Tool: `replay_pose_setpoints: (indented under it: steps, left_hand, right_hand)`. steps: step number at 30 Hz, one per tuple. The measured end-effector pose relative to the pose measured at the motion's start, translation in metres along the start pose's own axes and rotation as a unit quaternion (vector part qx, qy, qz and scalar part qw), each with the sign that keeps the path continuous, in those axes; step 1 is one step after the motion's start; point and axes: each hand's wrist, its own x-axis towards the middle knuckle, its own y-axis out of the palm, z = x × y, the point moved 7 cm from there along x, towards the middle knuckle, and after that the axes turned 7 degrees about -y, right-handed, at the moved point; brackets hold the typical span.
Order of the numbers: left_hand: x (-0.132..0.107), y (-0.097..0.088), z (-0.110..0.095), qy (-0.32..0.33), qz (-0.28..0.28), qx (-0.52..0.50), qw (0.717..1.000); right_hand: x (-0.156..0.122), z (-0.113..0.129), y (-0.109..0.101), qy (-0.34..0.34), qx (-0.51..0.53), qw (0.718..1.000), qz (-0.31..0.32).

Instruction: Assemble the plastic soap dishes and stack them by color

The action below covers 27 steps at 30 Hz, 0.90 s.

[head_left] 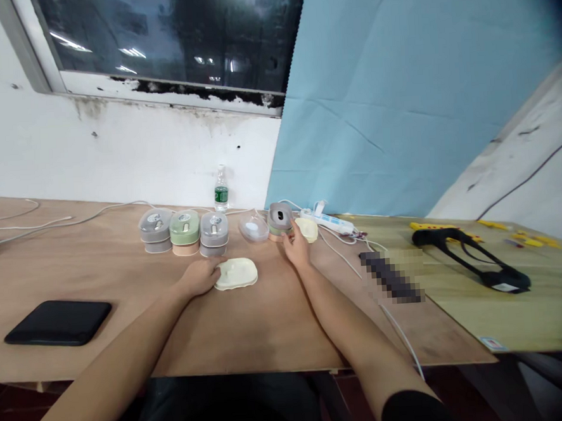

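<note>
My left hand (201, 276) grips the left edge of a shallow cream plastic piece (238, 273), like a lid or tray, low over the table or on it. Farther right, my right hand (296, 245) has its fingers closed at the front right side of a small stacked container (280, 216) with a grey top and green and pink layers below. A dark oval opening shows in that top. A second cream piece (307, 229) lies just behind my right hand, and a clear dome cover (253, 227) rests left of the stack.
Two grey containers (156, 231) (214, 233) and a green-and-pink one (184, 233), all with clear lids, stand in a row. Behind them is a water bottle (221, 190). A power strip (329, 221), cables, a black pad (59, 322) and a black frame (474, 259) lie around.
</note>
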Motion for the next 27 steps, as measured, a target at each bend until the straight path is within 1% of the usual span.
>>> replay_pose_setpoints:
  steps: [5, 11, 15, 18, 23, 27]
  left_hand:
    - [0.0, -0.001, 0.001, -0.017, 0.002, 0.021, 1.0]
    - [-0.001, -0.004, -0.005, -0.003, 0.005, -0.007, 1.0]
    - [-0.002, -0.006, -0.007, -0.002, 0.007, -0.02, 1.0]
    - [-0.003, -0.007, -0.009, 0.002, 0.011, -0.022, 1.0]
    - [-0.003, -0.007, -0.007, -0.005, 0.018, -0.031, 0.999]
    - [-0.003, -0.008, -0.008, 0.003, 0.012, -0.041, 0.999]
  right_hand:
    - [0.0, -0.011, 0.007, -0.01, 0.013, 1.0, 0.007]
    - [-0.002, -0.022, 0.01, 0.015, 0.04, 0.999, 0.016]
    - [-0.002, -0.021, 0.013, 0.018, 0.058, 0.998, 0.034]
    - [-0.002, -0.018, 0.012, 0.014, 0.062, 0.997, 0.036]
    - [-0.002, -0.018, 0.007, 0.035, 0.057, 0.998, 0.01]
    - [-0.003, -0.013, -0.001, 0.029, 0.06, 0.998, -0.019]
